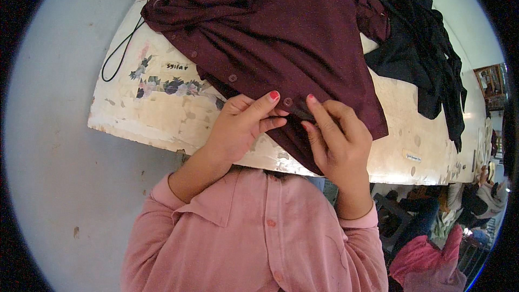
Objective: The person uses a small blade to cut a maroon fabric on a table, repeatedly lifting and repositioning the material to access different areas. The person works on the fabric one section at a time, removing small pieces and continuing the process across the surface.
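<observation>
A maroon button-up shirt (303, 38) lies spread over the table, its row of buttons running down toward me. My left hand (238, 127) pinches the shirt's front edge just left of a round button (288, 101), thumb on top and fingers partly beneath the cloth. On the other side of that button, my right hand (340, 135) grips the same edge between thumb and fingers. Another button (232, 78) shows farther up the edge. The lower corner of the cloth hangs between my hands toward the table's near edge. What lies under the pinched fold is hidden.
The worn, pale table (400, 157) has floral stickers (173, 86) at its left. Black garments (411, 65) are heaped at the right, draping across it. A black cord loop (116, 65) lies at the far left, beside the wall. Another person in pink (427, 259) is at lower right.
</observation>
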Available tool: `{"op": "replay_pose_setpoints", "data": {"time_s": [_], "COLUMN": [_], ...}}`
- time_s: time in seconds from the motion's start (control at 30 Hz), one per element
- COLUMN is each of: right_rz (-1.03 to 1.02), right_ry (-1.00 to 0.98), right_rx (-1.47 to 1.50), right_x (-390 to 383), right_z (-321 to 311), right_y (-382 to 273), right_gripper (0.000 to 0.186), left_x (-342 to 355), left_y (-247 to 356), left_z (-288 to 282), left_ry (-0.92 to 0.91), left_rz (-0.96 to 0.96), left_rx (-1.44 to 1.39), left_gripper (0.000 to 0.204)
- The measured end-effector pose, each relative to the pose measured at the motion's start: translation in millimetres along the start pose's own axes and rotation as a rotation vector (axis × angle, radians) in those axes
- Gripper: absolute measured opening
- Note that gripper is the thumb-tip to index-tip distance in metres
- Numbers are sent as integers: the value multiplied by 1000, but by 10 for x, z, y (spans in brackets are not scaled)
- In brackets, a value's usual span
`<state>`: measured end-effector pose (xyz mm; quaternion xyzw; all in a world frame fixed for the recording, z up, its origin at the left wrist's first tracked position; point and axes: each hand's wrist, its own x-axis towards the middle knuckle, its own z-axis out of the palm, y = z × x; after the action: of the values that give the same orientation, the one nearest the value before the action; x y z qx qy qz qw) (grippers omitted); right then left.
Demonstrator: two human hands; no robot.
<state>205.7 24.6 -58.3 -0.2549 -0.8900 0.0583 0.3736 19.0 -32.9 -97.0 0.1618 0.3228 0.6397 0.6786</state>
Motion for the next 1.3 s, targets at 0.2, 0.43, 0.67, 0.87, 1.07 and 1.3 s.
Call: {"op": "replay_pose_setpoints", "data": {"time_s": [0.2, 0.43, 0.67, 0.87, 1.07, 1.3], "right_rz": [-3, 68, 56, 126, 181, 268], "right_ry": [-47, -25, -9, -119, -129, -85], "right_rx": [2, 107, 131, 239, 138, 104], "right_x": [72, 72, 78, 58, -26, -41], "right_z": [41, 80, 119, 34, -392, -417], "right_y": [-80, -20, 4, 12, 172, 33], "right_gripper": [41, 37, 34, 28, 29, 55], "left_x": [-21, -17, -12, 23, 22, -42], "left_y": [22, 33, 43, 107, 159, 26], "left_z": [76, 27, -1, 62, 2, 191], "left_ry": [57, -21, -76, -11, 57, 9], "left_rz": [-29, -65, -106, -71, 34, 16], "left_rx": [5, -79, -130, -357, -233, 53], "left_gripper": [21, 20, 18, 22, 33, 29]}}
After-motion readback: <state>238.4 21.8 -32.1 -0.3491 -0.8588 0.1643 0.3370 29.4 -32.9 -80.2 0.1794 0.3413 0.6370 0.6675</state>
